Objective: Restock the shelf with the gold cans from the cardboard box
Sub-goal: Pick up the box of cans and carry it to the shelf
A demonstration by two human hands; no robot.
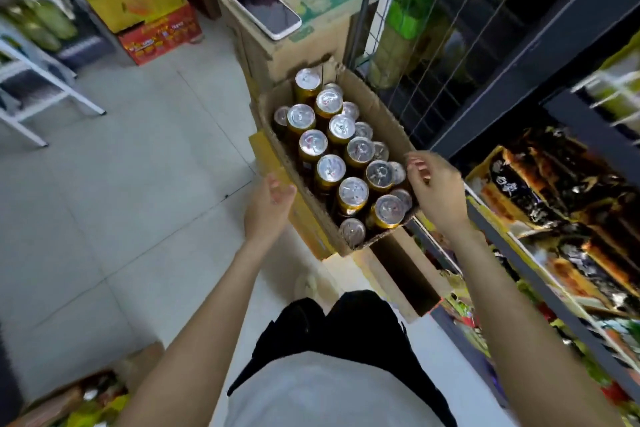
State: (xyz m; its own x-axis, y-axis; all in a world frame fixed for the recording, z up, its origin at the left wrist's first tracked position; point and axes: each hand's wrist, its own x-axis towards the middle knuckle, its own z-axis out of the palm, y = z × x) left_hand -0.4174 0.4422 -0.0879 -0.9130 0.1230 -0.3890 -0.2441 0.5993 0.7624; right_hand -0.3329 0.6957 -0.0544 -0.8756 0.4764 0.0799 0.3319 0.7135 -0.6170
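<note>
An open cardboard box (381,121) stands in front of me, packed with several upright gold cans (330,168) with silver tops. My left hand (268,206) is at the box's left wall, fingers apart, touching or nearly touching the folded-down flap. My right hand (436,187) hovers at the box's right near corner, fingers curled loosely above the rim, holding nothing. The dark metal shelf (526,246) runs along the right, stocked with dark and orange packets.
A taller closed carton (273,55) behind the box carries a phone (266,10). A wire rack (408,45) stands at the back right. A white metal frame (41,80) and red and yellow boxes (152,21) sit at the left on the tiled floor.
</note>
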